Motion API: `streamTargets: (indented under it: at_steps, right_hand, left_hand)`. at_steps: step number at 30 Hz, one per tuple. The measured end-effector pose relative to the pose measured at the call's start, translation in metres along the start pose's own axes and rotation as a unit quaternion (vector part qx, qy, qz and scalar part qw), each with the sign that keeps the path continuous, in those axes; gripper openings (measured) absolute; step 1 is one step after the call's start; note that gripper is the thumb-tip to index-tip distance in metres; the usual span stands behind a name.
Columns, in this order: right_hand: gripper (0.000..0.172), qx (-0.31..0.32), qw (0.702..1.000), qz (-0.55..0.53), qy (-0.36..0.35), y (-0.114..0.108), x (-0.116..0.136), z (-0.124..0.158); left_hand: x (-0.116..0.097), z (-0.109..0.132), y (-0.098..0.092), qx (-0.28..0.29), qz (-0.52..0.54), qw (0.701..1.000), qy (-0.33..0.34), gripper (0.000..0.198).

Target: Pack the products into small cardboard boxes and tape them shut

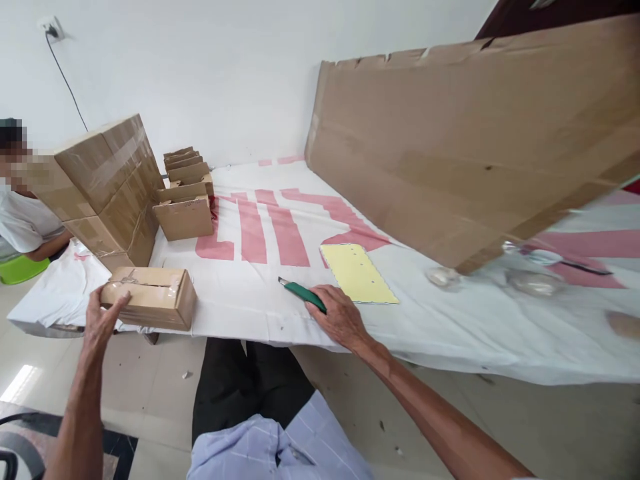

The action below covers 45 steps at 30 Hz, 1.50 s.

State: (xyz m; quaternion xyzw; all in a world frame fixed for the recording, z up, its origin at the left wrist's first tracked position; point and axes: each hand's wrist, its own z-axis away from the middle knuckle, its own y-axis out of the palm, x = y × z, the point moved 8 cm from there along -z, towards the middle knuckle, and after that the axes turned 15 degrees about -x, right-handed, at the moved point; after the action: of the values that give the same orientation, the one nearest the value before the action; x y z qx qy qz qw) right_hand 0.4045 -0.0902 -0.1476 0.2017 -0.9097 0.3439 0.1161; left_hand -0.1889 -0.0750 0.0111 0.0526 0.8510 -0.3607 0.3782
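Note:
A small taped cardboard box [150, 297] lies on the table near its front left edge. My left hand [103, 317] rests against the box's near left end, fingers spread and open. My right hand [340, 317] lies on the white table cover, fingers curled over the handle of a green utility knife [303, 292] whose blade end points left. Just beyond that hand lies a pale yellow sheet [357, 273] with small holes.
A stack of large taped cartons [107, 187] and several small open boxes [185, 200] stand at the back left. A big cardboard sheet [465, 147] leans over the right side. A seated person [23, 213] is at far left. The table cover [250, 300] is white with red lettering.

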Motion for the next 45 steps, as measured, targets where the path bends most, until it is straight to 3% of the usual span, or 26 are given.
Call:
streamTargets:
  at_steps: [4, 8, 11, 15, 19, 26, 31, 38, 45]
  right_hand:
    - [0.024, 0.023, 1.000, -0.001, 0.007, 0.000, 0.001, -0.006]
    - [0.026, 0.019, 0.999, -0.019, 0.036, 0.001, 0.018, -0.029]
    - [0.029, 0.039, 0.992, -0.112, 0.046, 0.014, 0.060, -0.052]
    - [0.028, 0.139, 0.954, -0.267, 0.014, 0.046, 0.132, -0.074]
    - [0.024, 0.215, 0.932, -0.291, -0.019, 0.084, 0.171, -0.091]
    - [0.017, 0.293, 0.924, -0.239, -0.064, 0.167, 0.186, -0.114]
    - [0.016, 0.336, 0.918, -0.195, -0.084, 0.209, 0.209, -0.123]
    - [0.012, 0.351, 0.913, -0.178, -0.104, 0.226, 0.234, -0.124]
    - [0.012, 0.339, 0.917, -0.208, -0.035, 0.221, 0.209, -0.125]
  left_hand:
    - [-0.027, 0.049, 0.019, 0.051, 0.054, 0.997, -0.027, 0.085]
    - [-0.040, 0.060, 0.028, 0.076, 0.088, 0.992, -0.044, 0.090]
    - [-0.042, 0.057, 0.029, 0.090, 0.104, 0.989, -0.058, 0.091]
    - [-0.041, 0.054, 0.025, 0.113, 0.119, 0.985, -0.059, 0.090]
    - [-0.029, 0.053, 0.021, 0.149, 0.170, 0.971, -0.072, 0.088]
    - [0.005, 0.053, 0.021, 0.162, 0.248, 0.944, -0.143, 0.091]
    - [0.001, 0.055, 0.028, 0.166, 0.250, 0.942, -0.150, 0.089]
    - [-0.005, 0.054, 0.036, 0.185, 0.225, 0.951, -0.108, 0.082]
    - [-0.019, 0.056, 0.037, 0.169, 0.206, 0.958, -0.111, 0.083]
